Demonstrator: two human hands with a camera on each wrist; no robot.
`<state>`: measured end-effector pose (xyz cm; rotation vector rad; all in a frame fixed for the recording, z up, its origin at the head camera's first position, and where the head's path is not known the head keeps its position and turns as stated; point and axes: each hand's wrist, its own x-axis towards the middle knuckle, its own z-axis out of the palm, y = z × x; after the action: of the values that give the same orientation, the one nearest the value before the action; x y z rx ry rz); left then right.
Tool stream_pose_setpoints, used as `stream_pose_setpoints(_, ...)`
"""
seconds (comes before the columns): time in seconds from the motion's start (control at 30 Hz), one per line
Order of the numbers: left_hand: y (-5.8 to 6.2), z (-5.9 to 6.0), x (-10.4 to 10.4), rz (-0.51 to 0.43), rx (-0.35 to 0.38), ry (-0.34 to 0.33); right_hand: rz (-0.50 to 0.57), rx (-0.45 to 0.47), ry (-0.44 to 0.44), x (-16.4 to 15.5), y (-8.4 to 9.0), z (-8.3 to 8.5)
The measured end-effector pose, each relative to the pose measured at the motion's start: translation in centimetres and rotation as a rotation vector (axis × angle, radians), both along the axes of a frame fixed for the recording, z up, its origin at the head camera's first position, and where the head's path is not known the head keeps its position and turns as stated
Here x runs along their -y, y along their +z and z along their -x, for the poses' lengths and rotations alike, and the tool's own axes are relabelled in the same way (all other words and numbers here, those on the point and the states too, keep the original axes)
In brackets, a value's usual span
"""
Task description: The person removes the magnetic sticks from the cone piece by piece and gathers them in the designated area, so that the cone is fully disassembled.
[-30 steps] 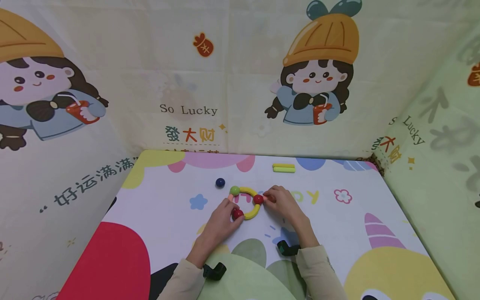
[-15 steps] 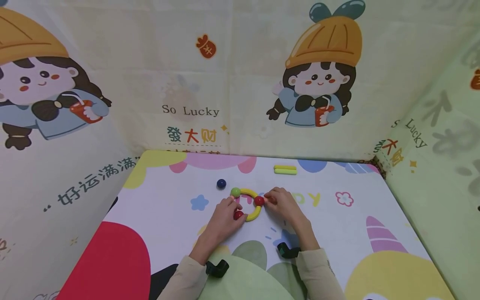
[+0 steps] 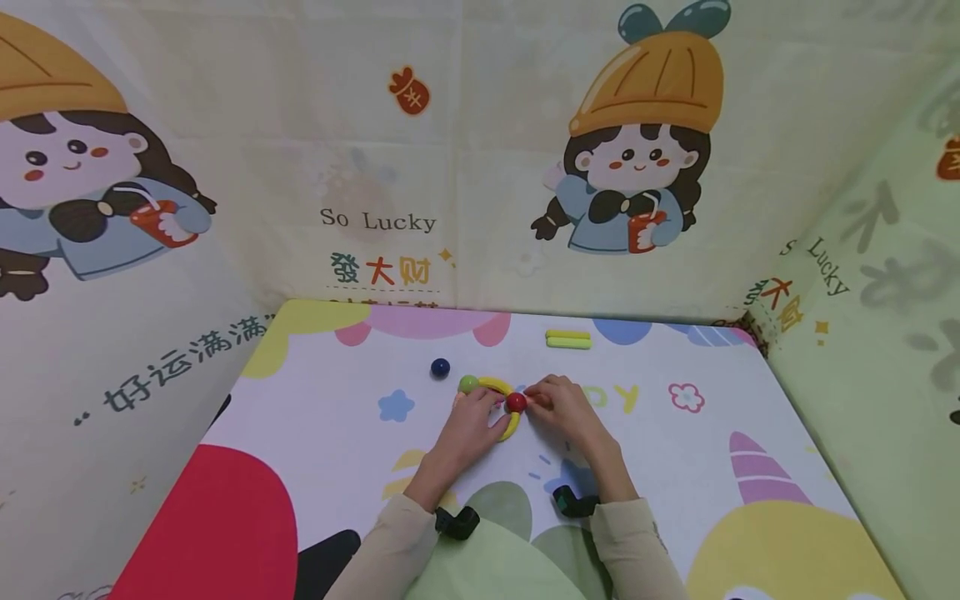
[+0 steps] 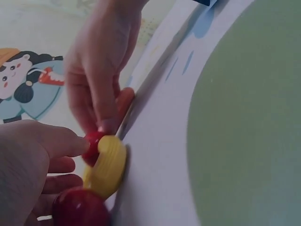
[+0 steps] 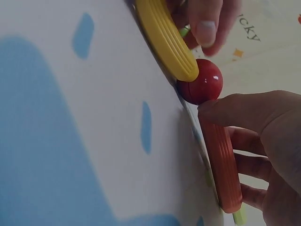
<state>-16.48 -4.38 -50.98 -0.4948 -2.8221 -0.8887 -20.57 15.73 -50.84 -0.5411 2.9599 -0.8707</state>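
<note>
A ring of magnetic toy pieces lies on the table: a green ball (image 3: 468,383), curved yellow sticks (image 3: 494,385) (image 5: 167,40) and a red ball (image 3: 516,402) at its right. My right hand (image 3: 566,412) pinches a straight orange-red stick (image 5: 221,165), its thumb at the end that meets this red ball. My left hand (image 3: 465,429) reaches over the ring, thumb and fingers apart, thumb tip close to that red ball in the left wrist view. Another red ball (image 4: 80,209) shows below the left fingers there; in the head view the left hand hides it.
A dark blue ball (image 3: 440,368) lies behind the ring to the left. Two straight sticks, yellow and yellow-green (image 3: 568,342), lie side by side near the back edge of the printed table (image 3: 645,358). Printed cloth (image 3: 480,167) hangs behind and at the sides.
My left hand has moved right, from the lower-left red ball toward the right-hand red ball, and now covers the first one in the head view. The right hand stays at the right red ball.
</note>
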Motion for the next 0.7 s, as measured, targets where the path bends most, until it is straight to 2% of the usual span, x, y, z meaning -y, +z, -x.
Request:
stream_pose_setpoints(0.13,-0.2,0.4,-1.0,0.005,0.01,-0.01,-0.011,-0.034,0.012,0.0,-0.2,0.1)
stream_pose_setpoints(0.3,-0.5,0.9,-1.7,0.036,0.006,0.019,-0.018,-0.04,0.009,0.0,-0.5,0.2)
stream_pose_setpoints(0.47,-0.7,1.2,-2.0,0.049,0.015,0.035,-0.01,-0.041,0.01,0.0,-0.5,0.1)
stream_pose_setpoints(0.7,-0.9,1.3,-2.0,0.019,0.036,0.03,-0.009,-0.073,0.023,0.0,-0.5,0.1)
